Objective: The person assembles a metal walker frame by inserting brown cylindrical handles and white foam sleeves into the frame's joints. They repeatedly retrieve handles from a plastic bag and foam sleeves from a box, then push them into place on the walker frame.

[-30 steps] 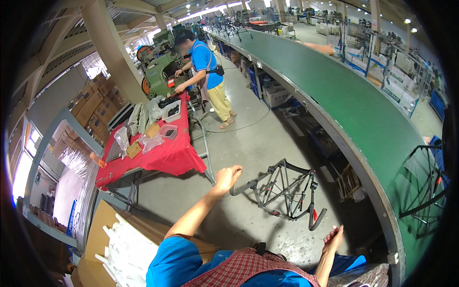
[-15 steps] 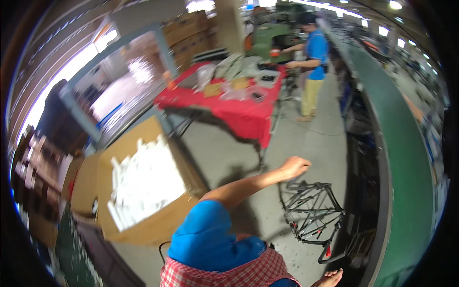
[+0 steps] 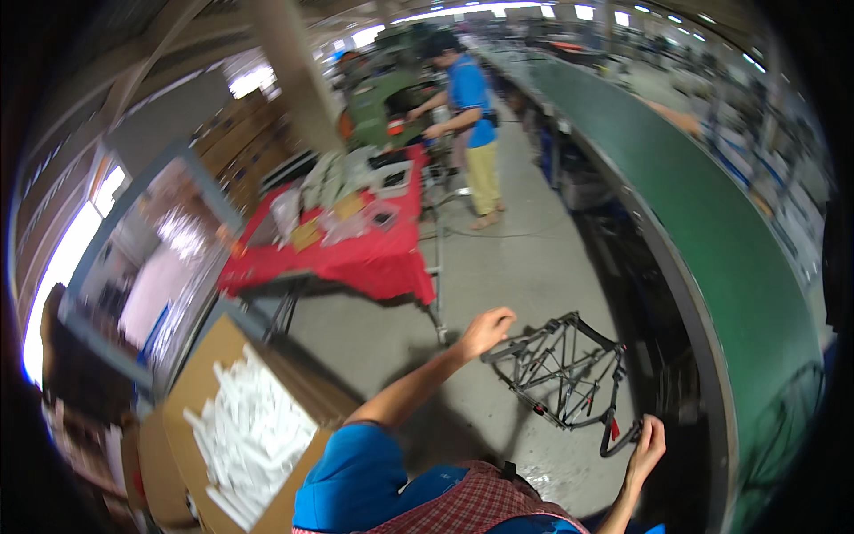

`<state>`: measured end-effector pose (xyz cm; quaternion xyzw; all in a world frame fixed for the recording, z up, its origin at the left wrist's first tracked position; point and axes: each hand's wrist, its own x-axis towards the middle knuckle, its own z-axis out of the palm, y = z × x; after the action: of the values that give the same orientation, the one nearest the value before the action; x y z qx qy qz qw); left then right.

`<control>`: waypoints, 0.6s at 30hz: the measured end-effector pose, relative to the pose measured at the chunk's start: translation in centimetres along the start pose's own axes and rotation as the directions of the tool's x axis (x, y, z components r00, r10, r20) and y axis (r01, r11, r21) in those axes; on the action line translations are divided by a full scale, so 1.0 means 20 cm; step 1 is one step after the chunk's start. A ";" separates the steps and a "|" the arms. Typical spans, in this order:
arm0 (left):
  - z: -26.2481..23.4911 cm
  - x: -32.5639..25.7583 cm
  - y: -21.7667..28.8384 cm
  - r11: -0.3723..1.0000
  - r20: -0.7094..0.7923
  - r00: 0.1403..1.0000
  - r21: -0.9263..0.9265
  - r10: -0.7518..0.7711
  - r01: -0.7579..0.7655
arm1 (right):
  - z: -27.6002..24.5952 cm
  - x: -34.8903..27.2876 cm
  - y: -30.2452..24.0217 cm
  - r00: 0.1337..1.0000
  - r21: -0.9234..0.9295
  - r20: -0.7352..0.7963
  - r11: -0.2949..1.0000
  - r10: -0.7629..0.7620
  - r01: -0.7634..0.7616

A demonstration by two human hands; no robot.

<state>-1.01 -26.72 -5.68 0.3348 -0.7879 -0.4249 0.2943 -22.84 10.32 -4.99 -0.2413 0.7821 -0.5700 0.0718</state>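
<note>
A black tubular metal frame (image 3: 569, 378) with thin crossing bars and small red parts lies low in front of me, to the right of centre. My right hand (image 3: 649, 449) is closed at the frame's near right end, its fingers on the curved tube there. Beside the far left corner of the frame is my left hand (image 3: 487, 333), its fingers loosely bent and apart. I see nothing in it, and a small gap seems to part it from the frame.
An open cardboard box (image 3: 334, 392) full of white pieces stands at my left. A red-covered table (image 3: 356, 258) with bags and parts lies ahead. Along the right runs a long green conveyor belt (image 3: 676, 196). A person in a blue shirt (image 3: 470, 93) works farther off.
My right hand has risen from the lower edge to the frame's near end. My left hand has shifted left and lower relative to the frame. My view has turned right.
</note>
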 end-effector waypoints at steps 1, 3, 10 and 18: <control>0.06 -0.03 -0.01 0.981 -0.060 0.991 -0.163 -0.118 0.107 | 0.01 0.01 0.01 1.000 0.045 -0.011 0.999 0.004 -0.004; 0.18 -0.03 -0.09 0.988 -0.232 0.969 -0.145 -0.081 0.048 | 0.05 0.04 0.09 0.998 0.087 -0.067 0.996 0.011 -0.005; 0.24 -0.01 -0.07 0.963 -0.379 0.918 -0.269 -0.114 0.009 | 0.07 0.03 -0.01 0.999 0.069 0.039 0.997 0.038 -0.040; 0.18 -0.04 -0.13 0.924 -0.295 0.946 -0.382 -0.133 0.011 | 0.09 0.05 0.10 0.966 0.511 0.089 0.821 0.243 -0.253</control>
<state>-2.57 -25.50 -9.87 0.3649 -0.6217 -0.5195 0.4587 -23.60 8.80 -7.35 -0.1150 0.6236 -0.7427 0.2152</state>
